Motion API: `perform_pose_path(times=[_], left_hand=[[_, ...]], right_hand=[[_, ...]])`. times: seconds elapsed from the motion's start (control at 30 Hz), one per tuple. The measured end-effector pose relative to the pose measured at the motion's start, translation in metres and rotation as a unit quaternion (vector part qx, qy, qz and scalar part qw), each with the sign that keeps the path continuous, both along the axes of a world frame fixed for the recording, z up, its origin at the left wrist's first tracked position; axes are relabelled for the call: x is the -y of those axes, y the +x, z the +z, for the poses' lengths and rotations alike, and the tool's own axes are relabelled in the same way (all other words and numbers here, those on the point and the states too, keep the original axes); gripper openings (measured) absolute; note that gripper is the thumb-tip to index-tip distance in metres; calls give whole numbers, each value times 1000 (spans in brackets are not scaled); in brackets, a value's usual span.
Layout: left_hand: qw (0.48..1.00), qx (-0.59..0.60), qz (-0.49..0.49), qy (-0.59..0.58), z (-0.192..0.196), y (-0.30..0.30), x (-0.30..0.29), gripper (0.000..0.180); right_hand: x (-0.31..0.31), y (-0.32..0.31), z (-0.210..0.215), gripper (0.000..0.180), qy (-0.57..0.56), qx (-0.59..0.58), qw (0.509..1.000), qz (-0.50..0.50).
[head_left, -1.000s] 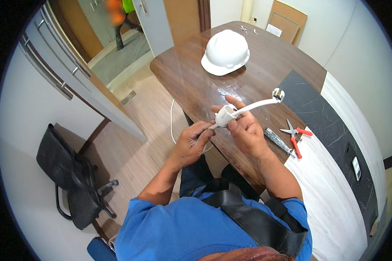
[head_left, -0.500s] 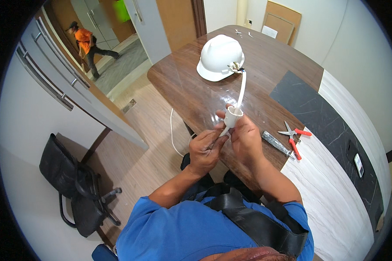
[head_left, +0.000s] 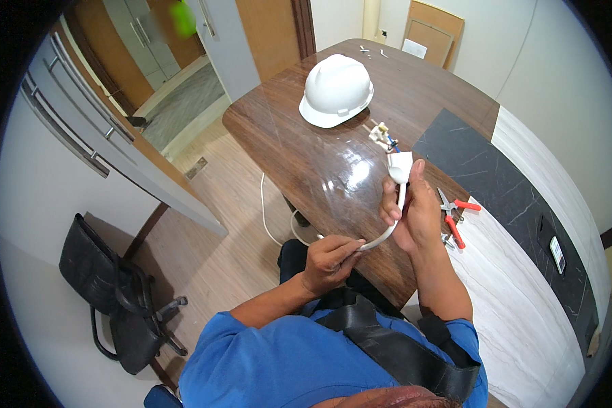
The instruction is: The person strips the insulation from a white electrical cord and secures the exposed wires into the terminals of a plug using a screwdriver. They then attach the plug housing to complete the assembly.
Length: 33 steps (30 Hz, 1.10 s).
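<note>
My right hand (head_left: 418, 214) is closed around the white plug cover (head_left: 400, 165) and the cable just below it. Beyond the cover, the plug's inner part (head_left: 381, 136) sticks out with brass pins and a bit of blue wire showing. From the cover the white cable (head_left: 385, 238) curves down to my left hand (head_left: 332, 262), whose fingers pinch it over the table's near edge. On the table to the right lie red-handled pliers (head_left: 455, 212), half open. A screwdriver (head_left: 447, 240) shows only its metal end; my right hand hides the remainder.
A white hard hat (head_left: 336, 88) sits on the brown table (head_left: 265, 115). Small white scraps (head_left: 366, 50) lie at its far end. A phone (head_left: 557, 255) rests on the dark strip at right. Cable loops (head_left: 265, 211) hang to the floor. At left stands a black chair (head_left: 109, 285).
The cover has slid up the cable, close to the plug's inner part. My right hand moved right with it; my left hand shifted down the cable. The person in orange has left view.
</note>
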<state>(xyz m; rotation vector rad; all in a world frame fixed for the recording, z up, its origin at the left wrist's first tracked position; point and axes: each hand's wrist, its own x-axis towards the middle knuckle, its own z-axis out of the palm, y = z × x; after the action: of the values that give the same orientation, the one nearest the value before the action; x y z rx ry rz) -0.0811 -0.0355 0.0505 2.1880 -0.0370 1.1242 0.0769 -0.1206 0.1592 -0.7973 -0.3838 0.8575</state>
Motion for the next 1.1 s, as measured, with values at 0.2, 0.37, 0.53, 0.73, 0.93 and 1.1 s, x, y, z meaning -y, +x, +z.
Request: perform_pose_path(times=[0.2, 0.37, 0.53, 0.73, 0.93, 1.1], left_hand=[[971, -41, -121, -201, 5, -2, -18, 40], [888, 38, -207, -409, 49, 18, -47, 62], [869, 27, -280, -408, 64, 18, -54, 59], [845, 28, -288, -450, 59, 12, -51, 55], [848, 29, -278, -451, 57, 10, -54, 48], [846, 24, -257, -467, 53, 9, -57, 46]], right_hand=[[24, -2, -4, 50, 14, 75, 993, 89], [39, 1, -15, 54, 16, 150, 978, 143], [47, -4, -20, 59, -33, 193, 970, 146], [43, -5, -18, 55, -74, 225, 956, 173], [36, -5, -30, 48, -79, 233, 959, 144], [30, -10, -33, 50, -86, 230, 962, 118]])
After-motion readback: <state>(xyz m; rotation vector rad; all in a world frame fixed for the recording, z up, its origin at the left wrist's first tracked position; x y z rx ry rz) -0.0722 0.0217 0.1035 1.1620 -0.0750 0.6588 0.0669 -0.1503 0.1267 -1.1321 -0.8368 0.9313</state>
